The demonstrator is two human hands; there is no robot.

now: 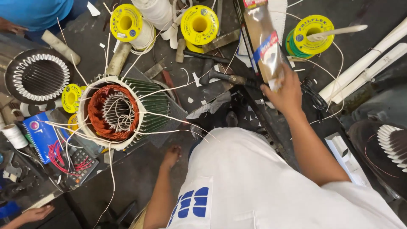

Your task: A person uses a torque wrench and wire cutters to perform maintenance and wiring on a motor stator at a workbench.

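Your white shirt (263,182) fills the foreground and hides part of the table (140,178). Your right hand (285,91) holds a long clear packet (262,42), fingers closed around its lower end, lifted over the clutter. Your left hand (171,156) hangs low near the copper-wound stator (121,111); its fingers are curled, and I cannot tell whether they grip anything.

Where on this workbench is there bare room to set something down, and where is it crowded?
Bare dark patches lie beside the left hand, below the motor stator, and at top right between the green-wire spool and white tubes. Crowded: around the yellow spools and hammer.
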